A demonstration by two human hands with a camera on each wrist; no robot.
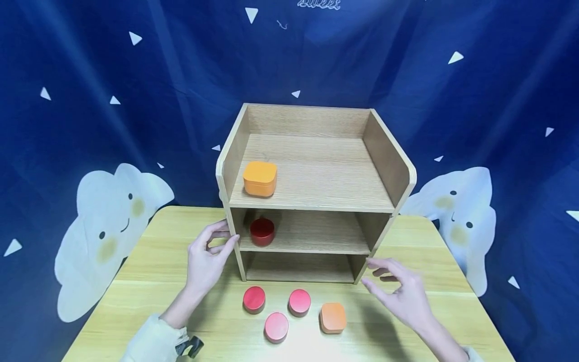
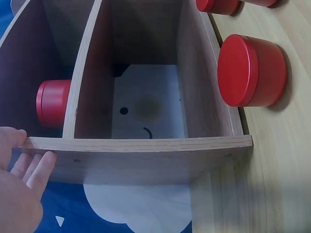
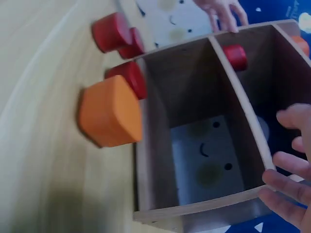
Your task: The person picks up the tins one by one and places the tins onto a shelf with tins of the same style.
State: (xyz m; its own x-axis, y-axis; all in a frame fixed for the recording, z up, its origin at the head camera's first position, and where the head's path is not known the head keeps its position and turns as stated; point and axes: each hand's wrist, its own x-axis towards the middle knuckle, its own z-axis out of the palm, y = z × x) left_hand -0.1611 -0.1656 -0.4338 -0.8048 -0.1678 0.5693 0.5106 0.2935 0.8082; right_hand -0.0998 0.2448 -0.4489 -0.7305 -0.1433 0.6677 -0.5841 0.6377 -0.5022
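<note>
A wooden three-level shelf (image 1: 316,161) stands on the table. My left hand (image 1: 205,261) grips its left side panel, thumb at the front edge and fingers against the outer face. Beside the right panel is my right hand (image 1: 404,296), fingers spread and holding nothing; its fingertips are close to the panel's front edge, and contact is unclear. An orange square tin (image 1: 260,179) sits on the top level at the left. Below it, a dark red round tin (image 1: 262,232) stands on the middle level.
In front of the shelf are a red round tin (image 1: 254,300), a pinkish-red tin (image 1: 299,302), a pink-looking tin (image 1: 276,328) and another orange square tin (image 1: 332,318). A blue curtain (image 1: 289,60) with clouds hangs behind the wooden table (image 1: 135,301).
</note>
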